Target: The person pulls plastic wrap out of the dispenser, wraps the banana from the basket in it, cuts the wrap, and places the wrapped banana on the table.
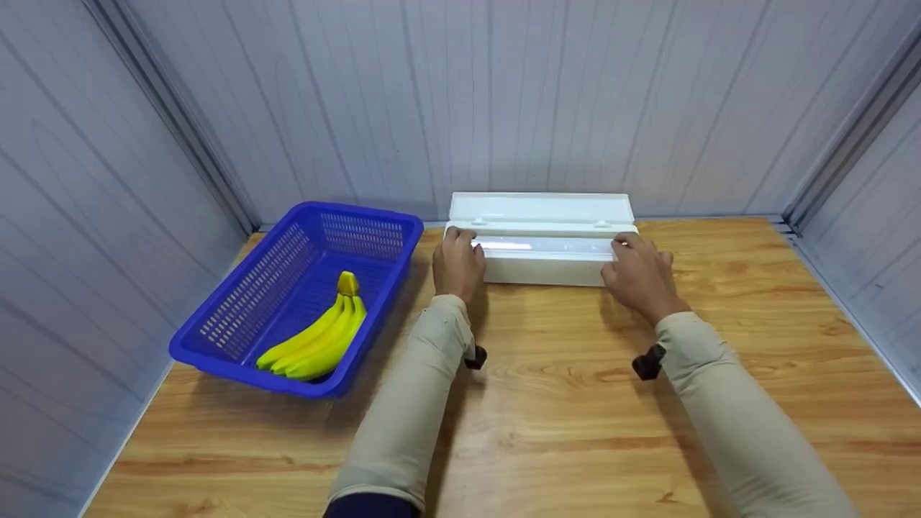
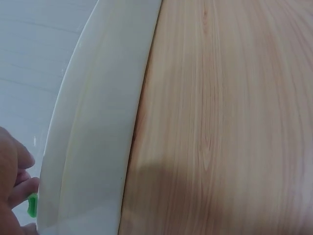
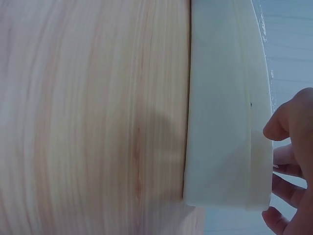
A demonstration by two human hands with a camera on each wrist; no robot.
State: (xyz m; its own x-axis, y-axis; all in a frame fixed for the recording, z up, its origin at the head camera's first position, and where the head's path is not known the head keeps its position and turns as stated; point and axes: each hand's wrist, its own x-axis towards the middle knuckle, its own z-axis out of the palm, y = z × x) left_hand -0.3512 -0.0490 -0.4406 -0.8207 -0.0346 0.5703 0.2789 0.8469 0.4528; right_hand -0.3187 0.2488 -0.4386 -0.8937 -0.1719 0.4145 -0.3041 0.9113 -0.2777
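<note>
A long white cling film box (image 1: pixel 543 272) stands near the back wall, its lid (image 1: pixel 540 207) raised. Along its top stretches a shiny strip of clear film (image 1: pixel 547 245), bright with glare. At the left end, my left hand (image 1: pixel 459 265) curls its fingers at the film's edge. My right hand (image 1: pixel 639 277) does likewise at the right end, thumb toward the front edge. In the left wrist view, a small green tab (image 2: pixel 32 204) shows beside the left fingertips. Fingers of the right hand (image 3: pixel 293 156) bend over the box's upper edge in the right wrist view.
To the left, a blue plastic basket (image 1: pixel 392 298) holds a bunch of yellow bananas (image 1: pixel 324 338). The wooden table (image 1: pixel 554 417) runs back to grey panelled walls (image 1: pixel 540 93). Both forearms wear beige sleeves (image 1: pixel 403 403), with a small black device at each wrist.
</note>
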